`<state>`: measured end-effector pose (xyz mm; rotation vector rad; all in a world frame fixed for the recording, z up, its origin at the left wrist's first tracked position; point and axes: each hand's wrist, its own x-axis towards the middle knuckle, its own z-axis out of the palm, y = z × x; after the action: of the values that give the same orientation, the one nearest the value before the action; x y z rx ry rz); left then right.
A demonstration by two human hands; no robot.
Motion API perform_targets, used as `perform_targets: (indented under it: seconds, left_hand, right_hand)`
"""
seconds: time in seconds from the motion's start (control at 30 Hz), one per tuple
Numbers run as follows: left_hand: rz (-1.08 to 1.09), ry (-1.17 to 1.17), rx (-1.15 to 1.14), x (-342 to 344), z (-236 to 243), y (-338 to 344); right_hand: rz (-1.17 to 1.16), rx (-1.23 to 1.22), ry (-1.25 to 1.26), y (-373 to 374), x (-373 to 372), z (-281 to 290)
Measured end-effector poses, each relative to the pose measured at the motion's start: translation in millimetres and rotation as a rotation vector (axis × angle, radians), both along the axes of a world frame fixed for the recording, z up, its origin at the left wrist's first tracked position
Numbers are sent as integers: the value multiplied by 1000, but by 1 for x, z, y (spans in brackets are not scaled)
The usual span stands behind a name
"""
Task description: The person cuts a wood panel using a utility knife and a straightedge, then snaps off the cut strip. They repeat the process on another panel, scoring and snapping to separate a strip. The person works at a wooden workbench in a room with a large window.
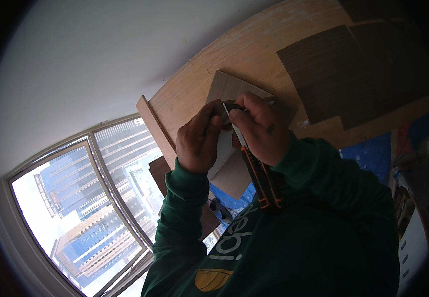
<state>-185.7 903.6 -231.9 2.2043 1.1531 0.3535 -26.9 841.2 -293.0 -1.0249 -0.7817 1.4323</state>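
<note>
Both my hands meet in the middle of the view, above a wood-grain panel (239, 85). My left hand (198, 138) is closed, its thumb and fingers pinching the end of a thin brown strip (233, 106). Opposite it, my right hand (264, 129) is closed too, with thumb and forefinger on the same strip. A utility knife (261, 178) with a black and orange handle sits against my right palm. Its long blade is out and points up between my hands. The fingers that grip the handle are mostly hidden.
Beneath the panel spreads a light wooden board (184, 81) with a raised edge strip (152, 121). Dark wood-grain sheets (323, 74) lie at the right. Blue sheeting (367, 156) shows below the board. A window (86, 198) is at the left, and a pale wall (90, 59) rises behind.
</note>
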Motion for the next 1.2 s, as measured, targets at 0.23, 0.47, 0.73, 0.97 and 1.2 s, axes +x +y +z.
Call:
perform_targets:
  seconds: [0.23,0.47,0.73,0.97,1.2]
  left_hand:
    - [-4,-62,-51,0,4,-2]
    - [10,-80,-78,-1,3,-3]
    - [35,-62,-118,-2,2,-2]
    - [19,-91,-80,-2,2,-4]
    - [18,-79,-56,-1,4,-6]
  right_hand:
    - [-63,-63,28,-3,-8,3]
    - [-106,-84,119,-5,-13,5]
    - [-64,-110,139,-7,-19,-1]
    - [-90,-59,-3,-9,-21,-3]
    - [-112,-47,-72,-9,-20,-1]
